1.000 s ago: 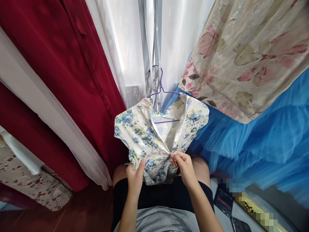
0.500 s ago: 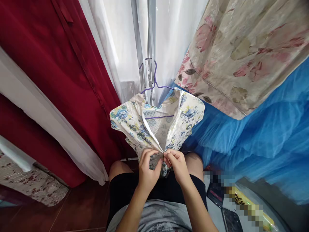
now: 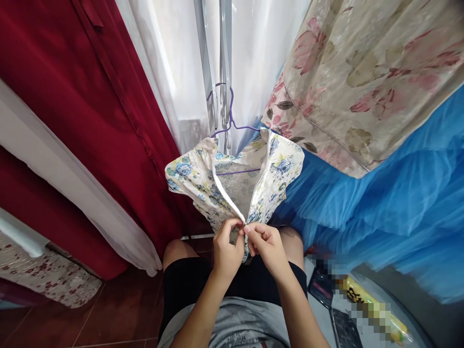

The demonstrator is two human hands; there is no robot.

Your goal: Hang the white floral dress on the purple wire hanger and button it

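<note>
A white top with blue and yellow flowers (image 3: 188, 171) hangs on a purple wire hanger (image 3: 231, 123) in front of me. Its front falls open in a V, edged by white strips (image 3: 227, 195) that look like zipper tape and meet at a point low down. At that point my left hand (image 3: 229, 249) pinches the fabric with thumb and forefinger. My right hand (image 3: 267, 244) is closed on the opposite edge, fingertips touching the left ones. Any small zipper pull between the fingers is hidden. Below, the cloth drops between my knees.
Red cloth (image 3: 108, 125) and white cloth (image 3: 261, 58) hang left and behind. Floral fabric (image 3: 377, 82) and blue tulle (image 3: 362, 217) hang at right. A grey surface at lower right bears a phone (image 3: 346, 328), a dark object (image 3: 321, 285) and a yellow packet (image 3: 384, 316).
Both hands have shifted slightly, closing together at the bottom of the V. The left fingers now sit nearer the right ones. The view has moved a little.
</note>
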